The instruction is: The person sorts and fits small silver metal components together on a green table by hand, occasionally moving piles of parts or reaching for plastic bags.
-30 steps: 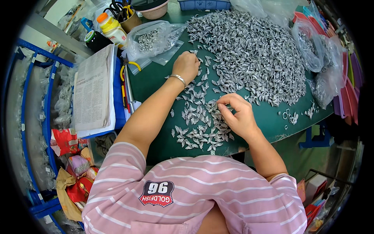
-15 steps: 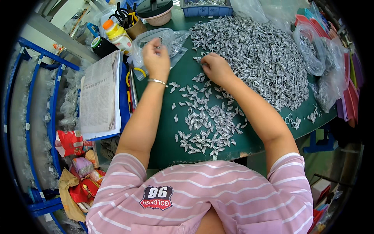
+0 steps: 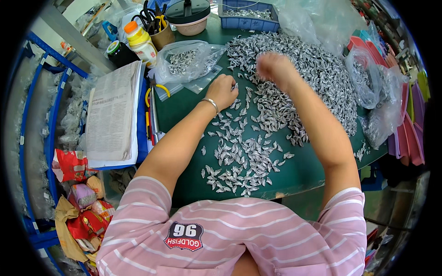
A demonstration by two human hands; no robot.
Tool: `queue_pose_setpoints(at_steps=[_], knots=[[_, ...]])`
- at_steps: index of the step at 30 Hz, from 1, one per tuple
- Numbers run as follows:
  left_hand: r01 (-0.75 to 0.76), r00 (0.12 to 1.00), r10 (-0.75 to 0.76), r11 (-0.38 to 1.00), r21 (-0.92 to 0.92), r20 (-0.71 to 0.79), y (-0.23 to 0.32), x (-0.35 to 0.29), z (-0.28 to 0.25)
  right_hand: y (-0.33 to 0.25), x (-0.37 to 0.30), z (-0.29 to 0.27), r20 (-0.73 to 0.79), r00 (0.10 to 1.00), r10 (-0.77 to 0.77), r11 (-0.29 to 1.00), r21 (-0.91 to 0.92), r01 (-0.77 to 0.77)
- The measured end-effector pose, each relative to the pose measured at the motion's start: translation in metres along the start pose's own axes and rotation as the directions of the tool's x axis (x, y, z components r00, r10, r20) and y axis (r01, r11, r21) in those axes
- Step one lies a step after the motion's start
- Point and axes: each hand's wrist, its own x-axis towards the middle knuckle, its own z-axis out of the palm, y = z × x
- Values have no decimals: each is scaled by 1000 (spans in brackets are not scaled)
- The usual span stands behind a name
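A large heap of small silver leaf-shaped metal pieces [image 3: 317, 78] covers the far right of the green table. Nearer me lies a loose scatter of the same silver pieces [image 3: 244, 161]. My left hand [image 3: 222, 92], with a bracelet at its wrist, rests at the top of this scatter. Its fingers are curled closed, and one silver piece [image 3: 235, 86] shows at the fingertips. Over the left part of the heap is my right hand [image 3: 277, 70], smeared by motion; its fingers cannot be made out. Beyond my left hand sits a clear plastic bag [image 3: 195, 69] with silver pieces inside.
At the back stand a blue bin [image 3: 248, 22], a lidded pink bowl [image 3: 189, 27] and a tool holder [image 3: 163, 37]. A newspaper stack [image 3: 113, 115] and yellow-handled pliers [image 3: 161, 89] lie left. Plastic bags [image 3: 382, 101] and coloured trays [image 3: 412, 133] line the right edge.
My left hand has moved right and nearer, from the clear bag to the scattered pieces. My right hand has moved right and slightly farther, from the heap's edge to above the heap.
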Motion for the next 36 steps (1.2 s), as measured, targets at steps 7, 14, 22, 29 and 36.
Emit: queue_pose_setpoints(at_steps=[7, 14, 22, 29, 36], knots=[[12, 1000, -10, 997, -80, 23, 7, -3, -19, -18, 61, 0, -164, 980, -117, 770, -637, -15], [-104, 994, 109, 988, 113, -33, -3, 42, 20, 44, 56, 24, 40, 987, -155, 260, -962, 80], [-91, 994, 90, 996, -10, -54, 4, 45, 19, 46, 42, 3, 141, 905, -401, 325, -902, 284], [-40, 992, 31, 996, 76, 121, 8, 58, 20, 30, 4, 9, 237, 949, -208, 385, -872, 302], [147, 973, -142, 989, -16, 182, 17, 38, -1, 21, -12, 4, -66, 979, -195, 673, -735, 84]])
